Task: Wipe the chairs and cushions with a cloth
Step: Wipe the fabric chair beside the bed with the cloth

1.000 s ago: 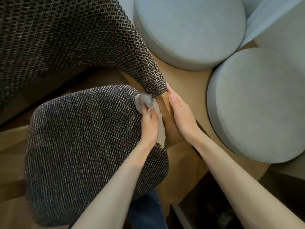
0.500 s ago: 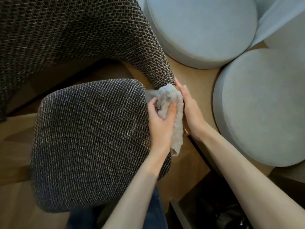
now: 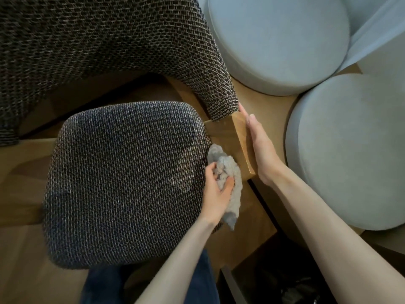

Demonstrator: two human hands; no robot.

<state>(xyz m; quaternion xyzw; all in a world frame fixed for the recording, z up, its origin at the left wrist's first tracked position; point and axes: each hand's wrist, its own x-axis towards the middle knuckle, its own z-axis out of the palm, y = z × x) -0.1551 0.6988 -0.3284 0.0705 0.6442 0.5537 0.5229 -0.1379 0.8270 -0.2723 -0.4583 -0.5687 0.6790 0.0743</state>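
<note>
Wood floor [image 3: 19, 163] under a woven chair, two pale round cushions [image 3: 278, 38] at 1 and 3 o'clock. Left hand [image 3: 217, 189] is gripping a bunched grey cloth [image 3: 230, 172] at the seat cushion's [image 3: 122, 178] right edge. Right hand [image 3: 260, 148] is lying flat and open along the wooden armrest [image 3: 238, 137].

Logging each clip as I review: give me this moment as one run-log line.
left hand: gripping cloth at seat cushion right edge | right hand: flat against wooden armrest | round cushions: untouched
</note>
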